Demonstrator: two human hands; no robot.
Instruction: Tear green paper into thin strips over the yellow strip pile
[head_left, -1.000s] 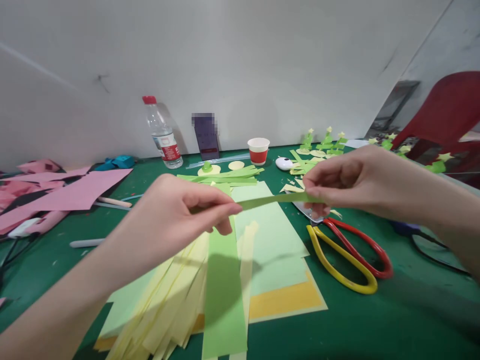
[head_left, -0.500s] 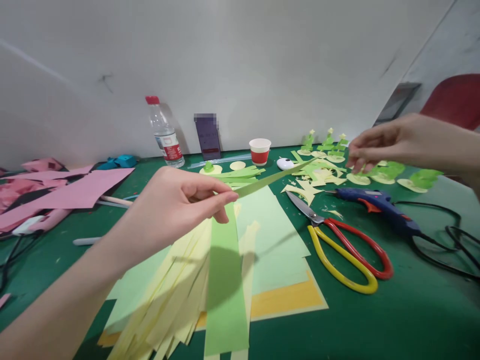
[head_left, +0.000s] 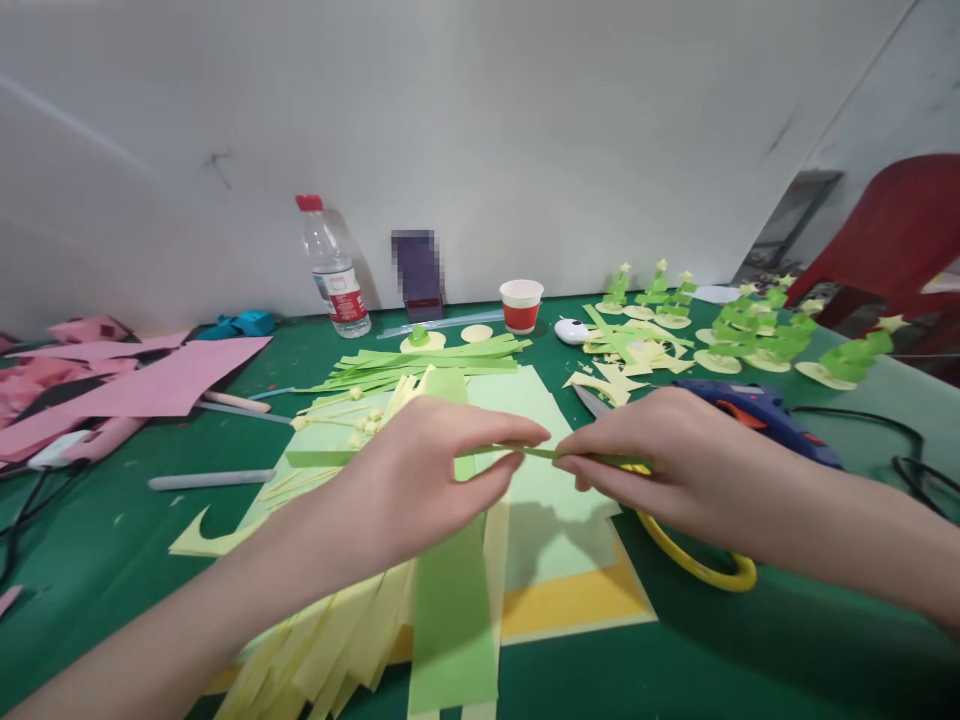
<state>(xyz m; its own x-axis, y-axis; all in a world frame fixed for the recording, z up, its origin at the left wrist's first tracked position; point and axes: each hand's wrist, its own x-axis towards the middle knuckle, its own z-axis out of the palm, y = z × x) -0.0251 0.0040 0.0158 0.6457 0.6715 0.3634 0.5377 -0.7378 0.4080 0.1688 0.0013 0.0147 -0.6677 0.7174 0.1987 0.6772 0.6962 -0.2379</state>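
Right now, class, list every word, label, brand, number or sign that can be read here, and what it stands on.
No text is readable.
Clear plastic bottle with a red cap: printing on its red-and-white label is too small and blurred.
Upright dark purple rectangular phone: mostly pixelated, nothing legible.
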